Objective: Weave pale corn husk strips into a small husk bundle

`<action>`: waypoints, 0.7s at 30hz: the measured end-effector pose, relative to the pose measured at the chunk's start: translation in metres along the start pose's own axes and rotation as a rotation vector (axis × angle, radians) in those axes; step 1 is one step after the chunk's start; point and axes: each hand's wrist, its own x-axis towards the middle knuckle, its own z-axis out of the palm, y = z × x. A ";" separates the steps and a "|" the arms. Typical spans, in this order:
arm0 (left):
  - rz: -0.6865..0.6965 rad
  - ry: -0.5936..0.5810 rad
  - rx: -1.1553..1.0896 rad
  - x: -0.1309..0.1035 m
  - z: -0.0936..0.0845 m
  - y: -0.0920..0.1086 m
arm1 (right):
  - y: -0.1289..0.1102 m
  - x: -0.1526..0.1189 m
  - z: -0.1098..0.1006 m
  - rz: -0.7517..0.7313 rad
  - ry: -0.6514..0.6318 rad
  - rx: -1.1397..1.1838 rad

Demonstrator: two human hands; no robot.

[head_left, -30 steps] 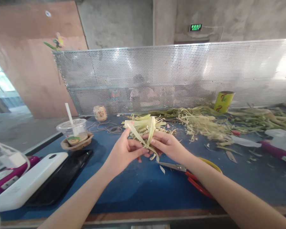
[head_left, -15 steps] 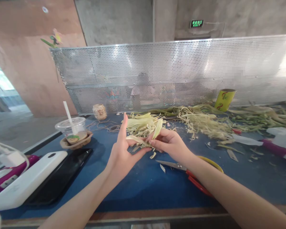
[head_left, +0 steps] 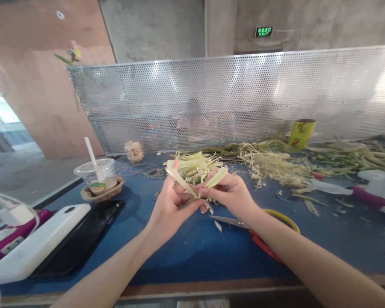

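Observation:
Both hands meet over the middle of the blue table, fingertips together. My left hand pinches a pale strip of plant leaf, perhaps corn husk, which slants up toward the upper left. Between the thumb and fingers of my right hand is another light green husk strip, tilted up to the right. Where the strips join, fingers cover most of it. Just beyond lies a pile of pale husk strips. Scissors with red and yellow handles lie partly under my right forearm.
On the left are a lidded plastic cup with a straw, a white power bank, a black phone and a purple power strip. Shredded husk and a yellow roll lie right, before a perforated metal screen.
My left index finger has bent down from pointing upright. The left husk strip has swung from nearly flat to slanting upward, and the right strip leans further right.

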 end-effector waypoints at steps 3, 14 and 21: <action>0.010 0.040 0.019 0.000 0.001 0.002 | 0.000 -0.001 -0.002 -0.077 0.068 -0.130; 0.021 0.153 -0.043 0.006 -0.007 0.002 | -0.002 0.001 -0.008 0.165 -0.262 -0.299; 0.007 0.155 -0.009 0.005 -0.010 0.001 | -0.002 0.001 -0.010 0.073 -0.384 -0.519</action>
